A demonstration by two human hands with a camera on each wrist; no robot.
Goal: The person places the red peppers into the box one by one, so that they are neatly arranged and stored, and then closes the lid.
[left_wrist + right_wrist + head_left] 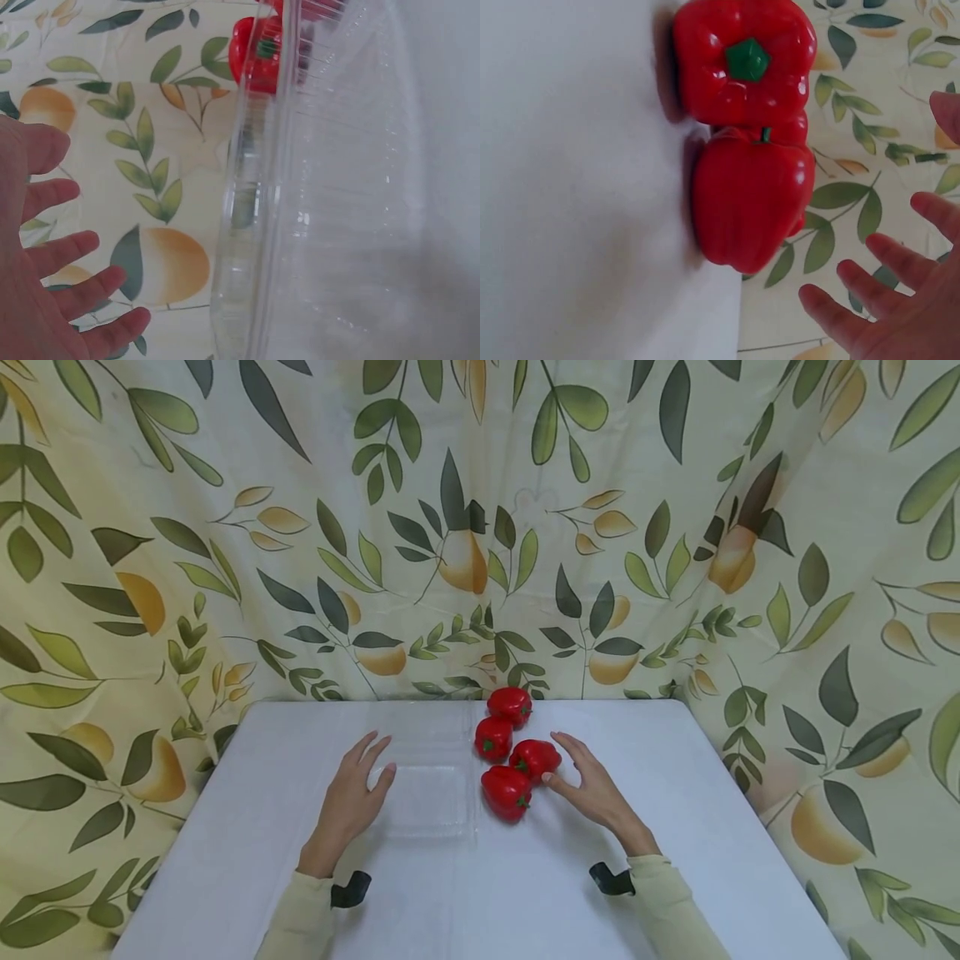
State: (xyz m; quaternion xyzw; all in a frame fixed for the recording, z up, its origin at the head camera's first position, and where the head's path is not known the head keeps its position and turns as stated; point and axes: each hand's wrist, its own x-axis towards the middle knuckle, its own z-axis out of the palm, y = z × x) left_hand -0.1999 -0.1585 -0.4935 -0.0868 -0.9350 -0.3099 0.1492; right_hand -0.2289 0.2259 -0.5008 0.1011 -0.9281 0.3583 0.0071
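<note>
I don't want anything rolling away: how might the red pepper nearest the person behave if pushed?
This red pepper may roll unevenly, since it looks rounded but lobed. Being glossy, it could be somewhat slippery. It is probably firm rather than floppy, as it holds a plump shape.

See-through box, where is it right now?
In the head view, the see-through box sits on the white table, between the left hand and the four red peppers to its right.
</note>
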